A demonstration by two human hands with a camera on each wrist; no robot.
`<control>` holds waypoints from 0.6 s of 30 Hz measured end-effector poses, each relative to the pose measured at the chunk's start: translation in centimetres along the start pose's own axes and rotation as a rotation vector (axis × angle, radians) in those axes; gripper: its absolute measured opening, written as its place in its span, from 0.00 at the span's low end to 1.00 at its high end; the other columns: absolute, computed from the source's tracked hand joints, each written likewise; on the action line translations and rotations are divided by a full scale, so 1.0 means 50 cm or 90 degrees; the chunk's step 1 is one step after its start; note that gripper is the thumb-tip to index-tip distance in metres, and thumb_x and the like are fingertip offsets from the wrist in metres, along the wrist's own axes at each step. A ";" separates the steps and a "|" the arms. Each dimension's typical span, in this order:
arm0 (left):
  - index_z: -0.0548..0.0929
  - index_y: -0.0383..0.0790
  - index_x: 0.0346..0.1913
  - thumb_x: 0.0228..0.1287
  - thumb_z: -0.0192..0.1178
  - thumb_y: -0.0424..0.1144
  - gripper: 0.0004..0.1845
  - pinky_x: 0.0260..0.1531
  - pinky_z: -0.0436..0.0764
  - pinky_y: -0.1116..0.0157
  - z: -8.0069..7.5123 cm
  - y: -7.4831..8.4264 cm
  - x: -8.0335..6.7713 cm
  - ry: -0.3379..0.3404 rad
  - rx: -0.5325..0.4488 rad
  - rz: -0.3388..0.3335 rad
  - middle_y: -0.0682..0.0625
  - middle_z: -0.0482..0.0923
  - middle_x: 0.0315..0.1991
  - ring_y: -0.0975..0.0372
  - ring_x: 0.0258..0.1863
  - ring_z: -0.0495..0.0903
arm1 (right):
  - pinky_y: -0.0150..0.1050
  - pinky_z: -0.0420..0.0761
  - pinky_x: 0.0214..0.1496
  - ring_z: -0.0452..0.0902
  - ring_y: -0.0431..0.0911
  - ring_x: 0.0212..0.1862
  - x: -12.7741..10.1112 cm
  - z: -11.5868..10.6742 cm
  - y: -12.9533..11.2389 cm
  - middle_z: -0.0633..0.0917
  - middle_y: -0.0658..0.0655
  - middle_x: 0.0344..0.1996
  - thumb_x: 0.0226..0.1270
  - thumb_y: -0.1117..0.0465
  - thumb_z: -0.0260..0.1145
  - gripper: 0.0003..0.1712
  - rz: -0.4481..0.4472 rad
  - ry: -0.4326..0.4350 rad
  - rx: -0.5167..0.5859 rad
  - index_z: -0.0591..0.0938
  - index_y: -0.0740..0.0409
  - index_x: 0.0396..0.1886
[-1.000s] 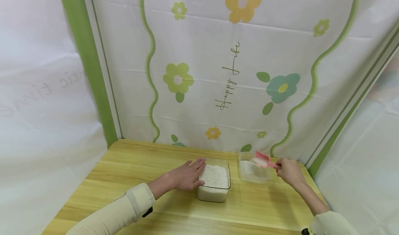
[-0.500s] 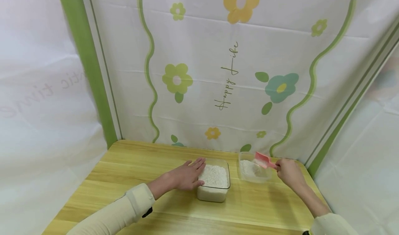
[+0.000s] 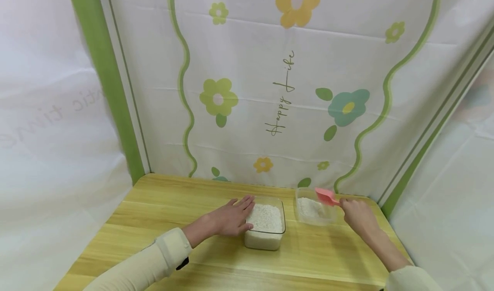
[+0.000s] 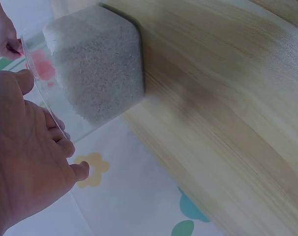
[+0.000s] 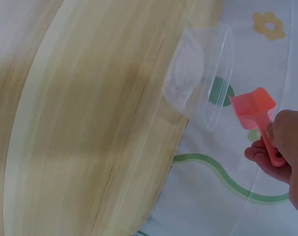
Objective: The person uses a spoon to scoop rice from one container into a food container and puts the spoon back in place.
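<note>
My left hand (image 3: pixel 231 218) rests on the left rim of a clear square container (image 3: pixel 284 217), fingers spread and nearly straight. White grains that look like rice (image 3: pixel 266 217) fill most of it. My right hand (image 3: pixel 359 216) grips the handle of a pink scoop (image 3: pixel 326 196), held over a smaller clear plastic tub (image 3: pixel 316 221). Inside that tub lies a shallow heap of white grains (image 5: pixel 186 69). In the right wrist view the scoop's bowl (image 5: pixel 256 103) is tipped, with no grains visible in it, and fingers wrap its handle.
Both containers stand on a wood-grain table (image 3: pixel 173 196), the tub behind and to the right of the fuller one. A white curtain (image 3: pixel 239 154) printed with flowers hangs at the table's back edge, with more sheeting along both sides.
The scoop has tilted over the tub, and the white grains seen in it a second ago no longer show. My left hand has stayed on the rim.
</note>
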State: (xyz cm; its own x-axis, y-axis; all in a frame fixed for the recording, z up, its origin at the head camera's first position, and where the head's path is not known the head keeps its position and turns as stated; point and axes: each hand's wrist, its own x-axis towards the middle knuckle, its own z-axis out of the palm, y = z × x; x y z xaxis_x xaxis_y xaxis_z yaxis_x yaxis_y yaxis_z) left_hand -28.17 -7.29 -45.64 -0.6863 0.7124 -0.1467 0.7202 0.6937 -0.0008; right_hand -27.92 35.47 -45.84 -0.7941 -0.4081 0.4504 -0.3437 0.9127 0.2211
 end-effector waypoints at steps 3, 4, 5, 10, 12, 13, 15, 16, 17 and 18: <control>0.48 0.40 0.81 0.79 0.35 0.62 0.39 0.77 0.56 0.50 0.002 -0.002 -0.003 0.001 0.005 -0.002 0.47 0.41 0.82 0.58 0.82 0.41 | 0.40 0.70 0.14 0.70 0.46 0.14 0.001 0.002 0.005 0.78 0.56 0.16 0.40 0.81 0.69 0.13 -0.042 0.051 -0.027 0.78 0.64 0.23; 0.48 0.40 0.81 0.79 0.34 0.62 0.39 0.77 0.56 0.50 0.003 -0.002 -0.003 0.003 0.005 0.000 0.47 0.40 0.82 0.58 0.82 0.41 | 0.40 0.69 0.14 0.69 0.45 0.14 0.001 0.001 0.007 0.78 0.55 0.16 0.41 0.80 0.70 0.13 -0.045 0.064 -0.027 0.78 0.64 0.22; 0.48 0.39 0.81 0.79 0.34 0.62 0.39 0.77 0.56 0.50 0.004 -0.002 -0.003 0.006 0.003 0.003 0.46 0.40 0.82 0.58 0.82 0.41 | 0.39 0.68 0.14 0.68 0.44 0.14 0.003 -0.002 0.007 0.78 0.54 0.15 0.42 0.79 0.71 0.13 -0.042 0.075 -0.018 0.78 0.63 0.21; 0.49 0.38 0.80 0.79 0.34 0.61 0.39 0.77 0.56 0.49 0.005 0.001 -0.003 0.019 0.006 0.013 0.45 0.41 0.82 0.56 0.82 0.41 | 0.36 0.67 0.18 0.67 0.39 0.16 0.026 -0.038 -0.016 0.81 0.51 0.17 0.50 0.74 0.74 0.09 0.002 0.082 0.077 0.82 0.59 0.23; 0.49 0.38 0.80 0.79 0.33 0.62 0.39 0.77 0.56 0.50 0.004 0.002 -0.005 0.016 0.013 0.007 0.45 0.41 0.82 0.57 0.82 0.41 | 0.34 0.69 0.19 0.69 0.37 0.17 0.044 -0.061 -0.039 0.83 0.51 0.19 0.53 0.72 0.74 0.07 0.001 0.074 0.115 0.86 0.58 0.28; 0.49 0.38 0.80 0.79 0.33 0.62 0.40 0.77 0.56 0.50 0.004 0.002 -0.005 0.014 0.016 0.004 0.45 0.40 0.82 0.57 0.82 0.41 | 0.33 0.69 0.20 0.69 0.36 0.17 0.052 -0.074 -0.052 0.84 0.50 0.19 0.54 0.72 0.73 0.06 -0.002 0.068 0.133 0.86 0.58 0.29; 0.49 0.38 0.80 0.78 0.33 0.63 0.40 0.77 0.55 0.50 0.002 0.002 -0.005 0.012 0.017 0.003 0.45 0.40 0.82 0.57 0.82 0.41 | 0.31 0.68 0.21 0.66 0.34 0.18 0.069 -0.103 -0.079 0.83 0.48 0.19 0.57 0.71 0.73 0.06 -0.018 0.055 0.157 0.87 0.57 0.30; 0.49 0.38 0.80 0.78 0.34 0.63 0.41 0.77 0.55 0.50 0.001 0.002 -0.004 0.010 0.015 0.003 0.45 0.40 0.82 0.56 0.82 0.41 | 0.30 0.67 0.22 0.64 0.33 0.18 0.077 -0.117 -0.093 0.82 0.47 0.19 0.58 0.70 0.73 0.05 -0.029 0.046 0.162 0.86 0.56 0.30; 0.49 0.38 0.80 0.78 0.34 0.64 0.41 0.77 0.55 0.49 -0.001 0.003 -0.004 0.009 0.014 0.003 0.45 0.40 0.82 0.56 0.82 0.41 | 0.30 0.67 0.23 0.63 0.33 0.18 0.085 -0.129 -0.106 0.81 0.45 0.19 0.59 0.68 0.73 0.05 -0.044 0.041 0.164 0.86 0.55 0.29; 0.48 0.38 0.80 0.78 0.34 0.64 0.42 0.77 0.55 0.49 -0.003 0.003 -0.002 0.005 0.015 0.004 0.44 0.40 0.82 0.56 0.82 0.41 | 0.30 0.68 0.24 0.64 0.33 0.19 0.093 -0.142 -0.119 0.81 0.45 0.18 0.59 0.67 0.74 0.06 -0.059 0.029 0.162 0.85 0.54 0.28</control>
State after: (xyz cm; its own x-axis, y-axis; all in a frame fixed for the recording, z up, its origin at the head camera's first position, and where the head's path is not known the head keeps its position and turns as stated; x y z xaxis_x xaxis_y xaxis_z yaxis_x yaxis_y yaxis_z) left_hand -27.99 -7.25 -45.48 -0.6829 0.7171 -0.1390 0.7262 0.6871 -0.0233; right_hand -26.01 27.98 -38.94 -0.7317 -0.4857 0.4782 -0.5338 0.8446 0.0412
